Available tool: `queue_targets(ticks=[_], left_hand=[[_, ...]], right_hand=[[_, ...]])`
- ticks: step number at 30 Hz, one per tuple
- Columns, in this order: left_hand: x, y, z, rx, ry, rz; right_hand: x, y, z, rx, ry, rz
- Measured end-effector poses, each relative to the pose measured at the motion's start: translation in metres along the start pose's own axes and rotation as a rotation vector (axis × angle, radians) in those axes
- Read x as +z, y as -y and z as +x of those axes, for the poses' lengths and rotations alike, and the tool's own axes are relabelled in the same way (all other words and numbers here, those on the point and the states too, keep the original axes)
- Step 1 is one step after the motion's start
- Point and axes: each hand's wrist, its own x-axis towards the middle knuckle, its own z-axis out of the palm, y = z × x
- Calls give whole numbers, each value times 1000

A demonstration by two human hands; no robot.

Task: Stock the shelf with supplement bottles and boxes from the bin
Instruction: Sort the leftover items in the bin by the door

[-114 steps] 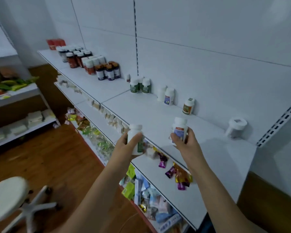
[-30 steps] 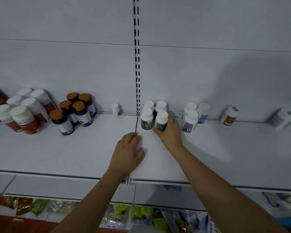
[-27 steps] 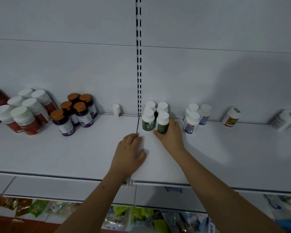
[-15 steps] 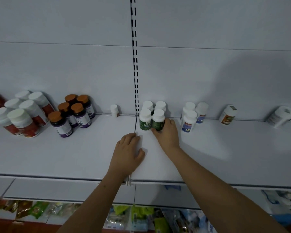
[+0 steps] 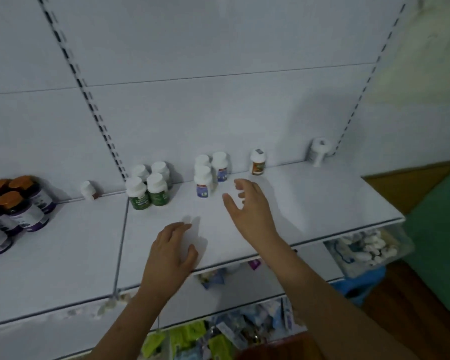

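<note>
Several green-labelled white bottles [image 5: 148, 187] stand grouped on the white shelf [image 5: 309, 203] beside the upright's slot strip. To their right stand three blue-labelled bottles [image 5: 204, 180], then an orange-labelled bottle [image 5: 257, 162], and a white bottle [image 5: 318, 152] lies tipped in the back right corner. My right hand [image 5: 250, 209] hovers empty over the shelf just right of the blue-labelled bottles, fingers spread. My left hand [image 5: 170, 252] rests flat on the shelf near its front edge, holding nothing.
Dark bottles with orange caps [image 5: 16, 203] stand at the left, with a small white bottle [image 5: 89, 190] against the back wall. Lower shelves hold packets and sachets [image 5: 218, 336]. A clear bag of white items [image 5: 366, 245] sits below right. Wooden floor lies at right.
My right hand has let go of the green-labelled bottle and moved right, past the blue-labelled bottles. The view has swung right. My left hand stays flat on the shelf.
</note>
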Motion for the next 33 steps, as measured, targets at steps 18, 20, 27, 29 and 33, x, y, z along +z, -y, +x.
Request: queue_targets(ticks=[18, 20, 27, 29, 33], left_hand=[[270, -382, -36, 499, 494, -236], [287, -404, -38, 504, 520, -239], [344, -447, -18, 506, 579, -225], [366, -455, -3, 495, 588, -238], [420, -461, 34, 448, 608, -284]], right_hand=[[-420, -206, -123, 205, -353, -150], [-447, -223, -130, 224, -361, -167], [-502, -278, -128, 269, -382, -223], [-511, -298, -117, 280, -358, -240], [-524, -345, -77, 303, -288, -281]])
